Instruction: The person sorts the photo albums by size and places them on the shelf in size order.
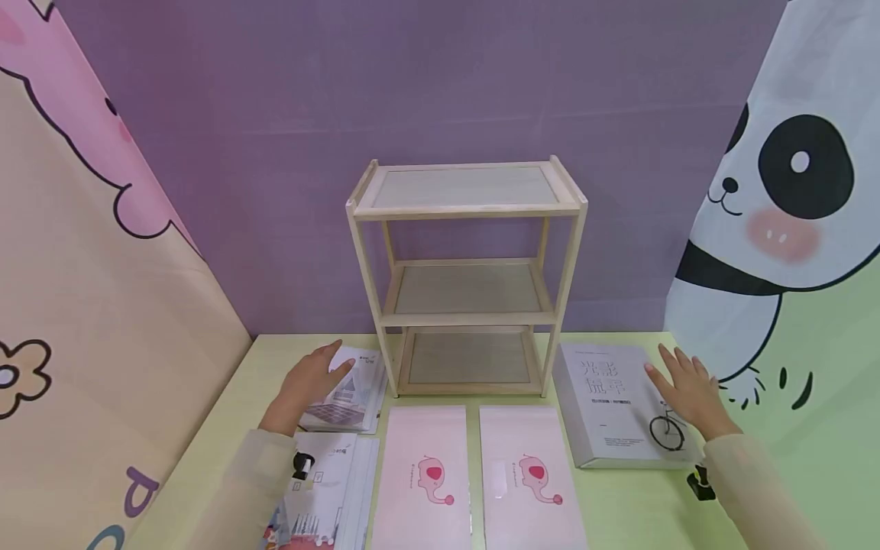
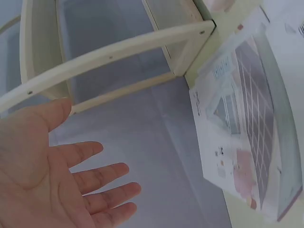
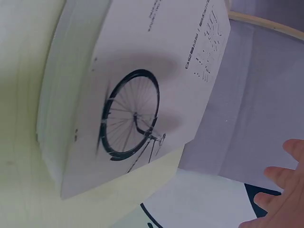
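My left hand [image 1: 311,384] hovers over a small stack of books [image 1: 353,389] with a building on the cover, left of the wooden shelf. Its fingers are spread and hold nothing, as the left wrist view also shows. On the other side, my right hand [image 1: 690,393] overlaps the right edge of a thick white book [image 1: 608,405] with a bicycle wheel on its cover. That hand's fingers are extended, with nothing in them. The three-tier wooden shelf [image 1: 474,211] stands upright between the hands, its tiers bare.
Two pink folders with elephant prints lie side by side in front, the left folder [image 1: 422,435] and the right folder [image 1: 520,435]. Another stack of books [image 1: 323,489] lies near the left forearm. A purple backdrop [image 1: 474,84] rises behind the table.
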A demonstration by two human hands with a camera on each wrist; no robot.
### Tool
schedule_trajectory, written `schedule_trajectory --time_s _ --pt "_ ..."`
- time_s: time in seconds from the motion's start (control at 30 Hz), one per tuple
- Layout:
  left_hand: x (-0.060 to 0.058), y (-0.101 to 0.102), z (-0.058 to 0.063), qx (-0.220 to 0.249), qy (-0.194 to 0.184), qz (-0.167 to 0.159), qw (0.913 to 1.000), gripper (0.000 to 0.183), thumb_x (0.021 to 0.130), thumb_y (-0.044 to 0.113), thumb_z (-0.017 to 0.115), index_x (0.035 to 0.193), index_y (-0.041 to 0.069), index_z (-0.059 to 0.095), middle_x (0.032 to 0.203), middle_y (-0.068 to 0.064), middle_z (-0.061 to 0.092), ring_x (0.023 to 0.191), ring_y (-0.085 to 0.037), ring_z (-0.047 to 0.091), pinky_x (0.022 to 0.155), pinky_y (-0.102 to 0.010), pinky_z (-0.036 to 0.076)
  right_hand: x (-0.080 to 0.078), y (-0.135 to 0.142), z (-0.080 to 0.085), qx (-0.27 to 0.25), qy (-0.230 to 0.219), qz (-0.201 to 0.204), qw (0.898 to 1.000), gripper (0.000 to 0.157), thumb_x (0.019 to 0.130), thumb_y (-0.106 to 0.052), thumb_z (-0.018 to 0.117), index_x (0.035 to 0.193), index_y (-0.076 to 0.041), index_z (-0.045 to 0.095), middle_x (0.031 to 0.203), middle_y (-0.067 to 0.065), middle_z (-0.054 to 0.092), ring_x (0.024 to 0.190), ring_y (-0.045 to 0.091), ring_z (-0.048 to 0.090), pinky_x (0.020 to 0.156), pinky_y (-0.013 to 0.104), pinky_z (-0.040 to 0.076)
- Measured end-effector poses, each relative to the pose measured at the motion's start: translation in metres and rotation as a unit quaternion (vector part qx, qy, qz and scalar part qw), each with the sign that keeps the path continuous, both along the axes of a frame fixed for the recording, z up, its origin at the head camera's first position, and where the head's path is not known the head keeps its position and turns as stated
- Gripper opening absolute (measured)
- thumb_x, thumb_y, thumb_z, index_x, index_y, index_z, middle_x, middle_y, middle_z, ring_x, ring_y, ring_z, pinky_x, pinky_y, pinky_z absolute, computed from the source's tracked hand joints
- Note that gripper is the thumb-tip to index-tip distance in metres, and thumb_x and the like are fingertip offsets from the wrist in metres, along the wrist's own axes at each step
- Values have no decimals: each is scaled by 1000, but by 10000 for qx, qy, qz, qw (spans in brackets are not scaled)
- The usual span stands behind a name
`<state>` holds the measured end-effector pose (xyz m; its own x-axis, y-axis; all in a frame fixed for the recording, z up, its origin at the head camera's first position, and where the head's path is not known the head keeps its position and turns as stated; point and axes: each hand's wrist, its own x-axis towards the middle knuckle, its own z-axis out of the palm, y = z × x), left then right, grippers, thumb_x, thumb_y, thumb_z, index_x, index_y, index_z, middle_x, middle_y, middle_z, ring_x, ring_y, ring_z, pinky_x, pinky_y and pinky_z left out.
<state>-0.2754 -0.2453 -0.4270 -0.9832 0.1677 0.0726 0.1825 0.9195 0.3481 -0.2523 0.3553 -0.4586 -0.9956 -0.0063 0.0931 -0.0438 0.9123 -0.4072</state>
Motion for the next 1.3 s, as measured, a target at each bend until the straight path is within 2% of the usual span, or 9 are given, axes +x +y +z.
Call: schedule_trajectory --time_s 0.33,0.53,0.67,1.0,1.17,1.3 --pt "3 26 -5 339 -176 -120 9992 61 98 35 46 144 -2 31 140 -28 40 125 -47 40 97 -60 35 6 10 -9 6 -128 78 9999 75 99 -52 26 148 2 9 145 40 11 126 65 7 91 79 4" --pt "4 39 -9 337 -164 -132 9992 59 97 33 47 143 -3 34 138 -28 43 122 -47 44 96 -58 38 11 10 -10 -80 -309 115 9994 76 99 -52 27 148 3 8 144 41 11 125 66 7 91 79 5" --pt "9 49 -11 308 -251 -132 9991 59 97 33 46 141 -4 36 137 -27 44 123 -45 43 98 -57 37 13 11 -12 -112 -331 96 9993 76 99 -52 27 147 4 10 144 41 11 125 65 8 92 79 5" --pt "16 70 -25 682 -251 -288 9969 62 96 38 50 138 -6 40 133 -27 49 121 -44 47 96 -56 40 17 15 -20 -143 -426 70 9990 77 99 -52 28 145 8 13 142 43 14 125 65 10 91 79 8" --pt "18 80 -29 620 -377 -284 9970 62 97 39 48 137 -8 41 134 -27 48 123 -43 45 99 -54 37 18 18 -25 -145 -489 111 9986 76 99 -51 28 145 9 14 141 43 15 124 65 12 91 78 11" --pt "20 93 -30 805 -421 -398 9951 60 96 37 50 136 -6 43 135 -25 48 125 -41 43 101 -53 36 21 21 -28 -175 -507 144 9985 75 100 -48 29 144 11 13 140 45 15 123 65 13 92 77 14"
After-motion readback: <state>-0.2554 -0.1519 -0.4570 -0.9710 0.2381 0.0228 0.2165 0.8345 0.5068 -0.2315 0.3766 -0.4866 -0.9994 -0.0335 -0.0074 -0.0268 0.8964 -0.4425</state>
